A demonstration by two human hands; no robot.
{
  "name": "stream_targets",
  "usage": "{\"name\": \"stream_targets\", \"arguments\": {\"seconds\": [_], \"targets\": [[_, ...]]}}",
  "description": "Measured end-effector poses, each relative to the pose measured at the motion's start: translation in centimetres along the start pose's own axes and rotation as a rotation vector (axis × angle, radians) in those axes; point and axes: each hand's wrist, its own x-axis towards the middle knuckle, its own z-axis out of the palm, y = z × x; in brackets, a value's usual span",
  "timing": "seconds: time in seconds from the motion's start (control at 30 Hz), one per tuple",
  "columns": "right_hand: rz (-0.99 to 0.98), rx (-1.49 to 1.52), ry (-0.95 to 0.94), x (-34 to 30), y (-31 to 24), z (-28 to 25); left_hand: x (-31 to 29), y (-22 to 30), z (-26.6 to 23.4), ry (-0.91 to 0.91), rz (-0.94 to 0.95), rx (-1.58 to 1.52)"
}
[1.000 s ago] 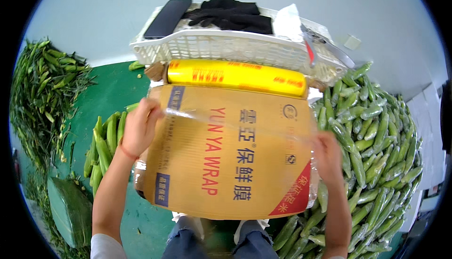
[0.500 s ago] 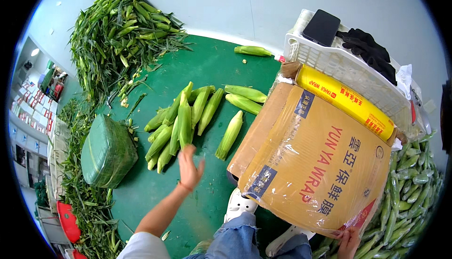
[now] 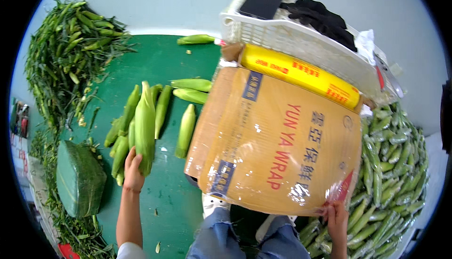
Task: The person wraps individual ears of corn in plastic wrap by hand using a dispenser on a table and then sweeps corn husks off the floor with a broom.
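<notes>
Apparently mid-batch: at lower right, clear film (image 3: 257, 128) is pinched by the right hand (image 3: 335, 215), beside many wrapped ears (image 3: 395, 160). Left of centre, a green corn ear (image 3: 145, 127) is gripped by the left hand (image 3: 133, 176); just beyond, loose ears (image 3: 163, 110) are left unwrapped.

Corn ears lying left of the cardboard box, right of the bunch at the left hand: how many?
4: a back ear, left of the white crate; an upper ear and a lower ear side by side; a fourth ear near the cardboard box, which may hide others.
</notes>
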Motion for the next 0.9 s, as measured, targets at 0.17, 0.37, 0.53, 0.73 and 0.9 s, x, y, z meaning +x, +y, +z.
{"name": "stream_targets", "arguments": {"seconds": [0.17, 0.37, 0.53, 0.73, 0.9], "targets": [[0.096, -0.005, 0.040, 0.2, -1.6, 0.3, -8.1, 6.8, 13.2, -0.732, 0.562, 0.724], [-0.067, -0.018, 0.050, -1.8, -5.4, -1.8, -9.1, 6.2, 24.4, -1.157, 0.916, 0.979], [-0.372, 0.135, 0.127, 5.1, -6.0, -0.2, -8.1, 6.4, 27.0, -1.254, 0.667, 1.024], [-0.635, -0.400, 0.286, 11.7, -6.8, 3.5, -11.5, 3.4, 21.3, -0.497, 0.767, 1.125], [-0.787, -0.333, 0.366, 14.3, -6.2, 3.6, -4.8, 4.8, 19.7, -0.448, 0.593, 0.725]]}}
